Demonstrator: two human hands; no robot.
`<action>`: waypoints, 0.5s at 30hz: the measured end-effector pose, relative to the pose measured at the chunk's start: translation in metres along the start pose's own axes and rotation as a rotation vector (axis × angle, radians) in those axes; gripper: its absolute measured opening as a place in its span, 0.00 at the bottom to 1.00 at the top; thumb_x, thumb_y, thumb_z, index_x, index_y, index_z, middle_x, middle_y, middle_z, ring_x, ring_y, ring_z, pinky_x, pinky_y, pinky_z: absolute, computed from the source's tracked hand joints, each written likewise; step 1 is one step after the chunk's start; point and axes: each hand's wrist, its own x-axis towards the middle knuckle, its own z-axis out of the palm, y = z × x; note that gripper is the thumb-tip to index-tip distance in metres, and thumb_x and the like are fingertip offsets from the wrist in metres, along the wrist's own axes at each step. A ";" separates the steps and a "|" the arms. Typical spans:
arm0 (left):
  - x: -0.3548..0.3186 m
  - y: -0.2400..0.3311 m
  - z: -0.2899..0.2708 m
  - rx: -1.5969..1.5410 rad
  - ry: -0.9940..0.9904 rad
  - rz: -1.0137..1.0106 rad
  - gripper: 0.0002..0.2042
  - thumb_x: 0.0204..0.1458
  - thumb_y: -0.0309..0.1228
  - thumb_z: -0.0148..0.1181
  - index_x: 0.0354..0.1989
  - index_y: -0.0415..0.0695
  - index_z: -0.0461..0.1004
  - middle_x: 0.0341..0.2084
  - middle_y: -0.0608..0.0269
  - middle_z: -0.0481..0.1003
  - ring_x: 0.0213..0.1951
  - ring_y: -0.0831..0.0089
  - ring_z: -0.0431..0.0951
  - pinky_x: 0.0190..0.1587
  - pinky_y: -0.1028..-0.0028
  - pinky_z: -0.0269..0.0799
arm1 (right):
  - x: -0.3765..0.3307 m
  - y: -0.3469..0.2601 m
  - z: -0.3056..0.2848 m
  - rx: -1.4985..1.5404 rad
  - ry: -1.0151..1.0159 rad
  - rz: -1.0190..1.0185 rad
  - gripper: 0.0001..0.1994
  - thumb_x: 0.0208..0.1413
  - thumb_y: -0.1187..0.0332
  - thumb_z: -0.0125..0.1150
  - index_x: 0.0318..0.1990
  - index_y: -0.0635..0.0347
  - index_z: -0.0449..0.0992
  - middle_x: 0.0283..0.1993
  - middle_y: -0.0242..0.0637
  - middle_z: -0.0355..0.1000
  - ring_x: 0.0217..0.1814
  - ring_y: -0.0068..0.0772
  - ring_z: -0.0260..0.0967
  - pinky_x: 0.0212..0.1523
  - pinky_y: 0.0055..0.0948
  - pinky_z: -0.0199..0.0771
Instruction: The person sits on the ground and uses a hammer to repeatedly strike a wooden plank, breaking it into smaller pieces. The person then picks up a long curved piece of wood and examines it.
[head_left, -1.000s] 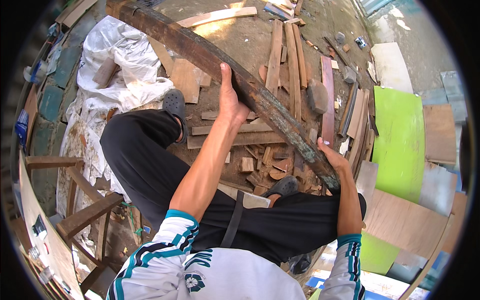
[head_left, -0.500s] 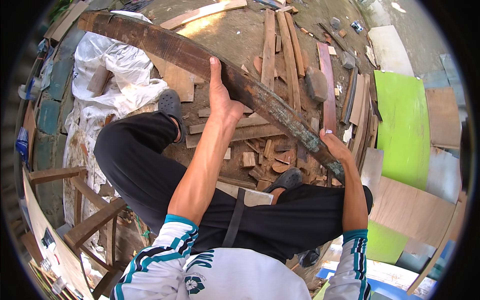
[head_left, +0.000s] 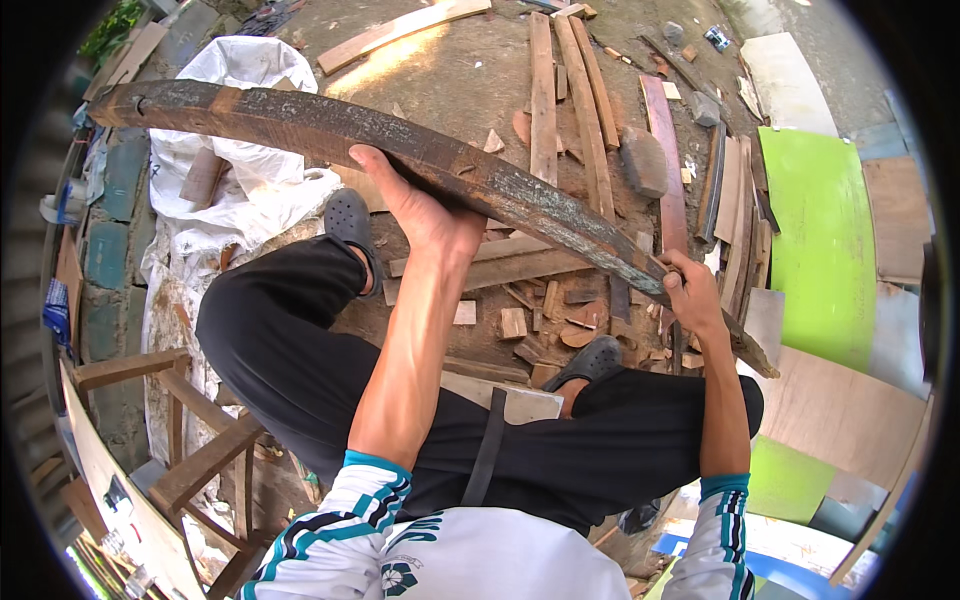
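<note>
A long, weathered wooden beam [head_left: 300,122] slants across in front of me, its far end at the upper left and its near end above my right knee. Its dark brown faces carry worn, greyish-green patches. My left hand [head_left: 430,215] supports it from below near the middle, thumb stretched along its side; the beam hides the other fingers. Towards the near end, my right hand [head_left: 695,290] grips the beam with the fingers curled round it. The beam is held up off the ground, over my spread legs.
Long planks [head_left: 585,120], wood offcuts [head_left: 512,322] and a grey stone [head_left: 643,162] lie on the dirt ahead. A white sack [head_left: 235,160] sits at the far left, above a wooden frame [head_left: 210,460]. Green board [head_left: 815,250] and plywood sheets [head_left: 840,410] line the right.
The beam has turned to a flatter slant and shifted, its far end further left and its near end further right. It has also rolled, showing another face. Both hands still hold it.
</note>
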 end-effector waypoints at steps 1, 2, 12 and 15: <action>0.005 0.000 -0.005 -0.032 -0.006 0.004 0.51 0.36 0.83 0.50 0.60 0.54 0.65 0.53 0.60 0.70 0.55 0.62 0.69 0.61 0.52 0.62 | 0.000 -0.001 0.001 -0.038 0.052 -0.040 0.41 0.56 0.26 0.43 0.39 0.63 0.77 0.30 0.50 0.76 0.36 0.59 0.74 0.42 0.44 0.69; 0.013 -0.001 -0.016 -0.064 -0.011 0.009 0.49 0.35 0.83 0.50 0.56 0.54 0.68 0.48 0.59 0.73 0.50 0.62 0.72 0.57 0.52 0.66 | 0.001 -0.003 0.000 -0.075 0.104 -0.081 0.41 0.56 0.25 0.43 0.39 0.62 0.77 0.30 0.50 0.76 0.36 0.58 0.74 0.43 0.44 0.69; 0.022 0.013 -0.027 -0.354 -0.315 0.035 0.47 0.36 0.86 0.38 0.28 0.47 0.73 0.24 0.65 0.69 0.29 0.69 0.72 0.35 0.60 0.70 | 0.008 -0.025 0.001 -0.236 0.333 -0.253 0.41 0.53 0.23 0.41 0.37 0.59 0.76 0.30 0.40 0.77 0.32 0.49 0.71 0.42 0.37 0.64; 0.019 0.017 -0.022 -0.358 -0.339 0.039 0.48 0.36 0.87 0.37 0.26 0.44 0.71 0.24 0.63 0.68 0.27 0.68 0.72 0.35 0.62 0.71 | 0.012 -0.030 0.002 -0.245 0.358 -0.276 0.42 0.53 0.23 0.41 0.36 0.60 0.76 0.30 0.40 0.76 0.32 0.49 0.69 0.41 0.37 0.63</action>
